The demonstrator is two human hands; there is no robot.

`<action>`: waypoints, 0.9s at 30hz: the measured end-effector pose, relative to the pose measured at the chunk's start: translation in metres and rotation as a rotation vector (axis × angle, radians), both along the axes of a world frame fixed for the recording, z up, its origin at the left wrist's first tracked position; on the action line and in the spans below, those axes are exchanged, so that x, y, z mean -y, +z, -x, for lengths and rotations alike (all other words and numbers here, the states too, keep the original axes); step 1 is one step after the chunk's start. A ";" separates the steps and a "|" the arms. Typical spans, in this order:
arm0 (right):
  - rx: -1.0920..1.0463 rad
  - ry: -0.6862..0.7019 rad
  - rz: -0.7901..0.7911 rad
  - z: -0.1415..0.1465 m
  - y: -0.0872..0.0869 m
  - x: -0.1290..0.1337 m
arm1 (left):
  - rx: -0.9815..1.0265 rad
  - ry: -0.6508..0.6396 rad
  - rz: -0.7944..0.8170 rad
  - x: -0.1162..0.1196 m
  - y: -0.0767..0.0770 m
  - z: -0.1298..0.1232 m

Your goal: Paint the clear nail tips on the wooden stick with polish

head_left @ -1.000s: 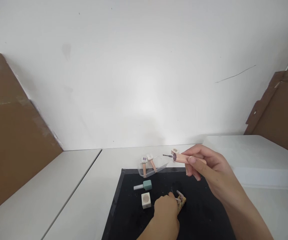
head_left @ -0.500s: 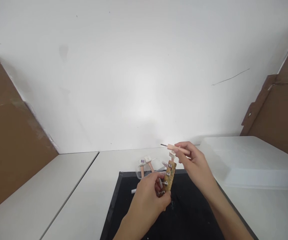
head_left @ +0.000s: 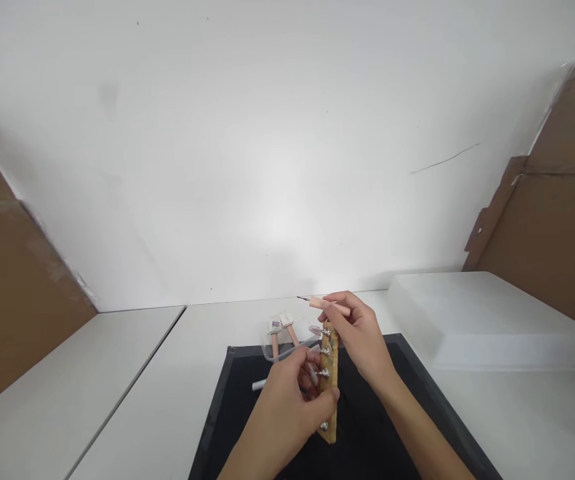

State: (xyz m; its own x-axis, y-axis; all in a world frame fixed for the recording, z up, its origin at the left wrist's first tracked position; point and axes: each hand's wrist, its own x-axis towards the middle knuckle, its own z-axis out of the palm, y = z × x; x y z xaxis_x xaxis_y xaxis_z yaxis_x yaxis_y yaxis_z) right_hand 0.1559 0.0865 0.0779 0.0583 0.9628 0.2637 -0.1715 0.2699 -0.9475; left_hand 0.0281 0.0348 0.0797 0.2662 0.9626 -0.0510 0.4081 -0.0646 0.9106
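My left hand [head_left: 287, 403] is closed around a yellowish strip-shaped stand [head_left: 330, 390], held upright. Silver ball-ended holders [head_left: 326, 351] stick out from it, bearing pale nail tips [head_left: 315, 330] on their left side. Between the fingertips of my right hand [head_left: 360, 330] is a nail polish brush [head_left: 330, 306] with a pale pink cap for a handle. Its thin dark tip points left, above the stand's top end and apart from the nail tips. Beyond my left hand lie nail polish bottles [head_left: 274, 327] with white bodies and long pink caps.
A black mat [head_left: 367, 427] lies under my hands on the white table [head_left: 152, 373]. A clear curved plastic piece [head_left: 267, 350] is near the bottles; a white stick [head_left: 258, 385] pokes out beside my left hand. A white box-shaped cover [head_left: 492, 320] stands right; cardboard panels [head_left: 542, 247] flank the sides.
The stand has turned more upright and shows more of its lower end. My right hand and the brush have moved left and slightly down, over the stand's top. The camera view has shifted slightly.
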 end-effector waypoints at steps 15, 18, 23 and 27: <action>-0.237 -0.068 -0.005 0.002 0.001 0.000 | 0.643 -0.300 0.455 -0.014 -0.002 0.023; -0.295 -0.067 0.001 0.005 0.003 0.003 | 0.771 -0.314 0.581 -0.020 -0.013 0.018; -0.260 0.002 0.061 0.008 0.002 0.008 | 0.825 -0.451 0.628 -0.022 -0.027 0.004; -0.172 -0.039 -0.045 0.001 0.000 0.005 | 0.907 -0.386 0.586 -0.024 -0.030 0.005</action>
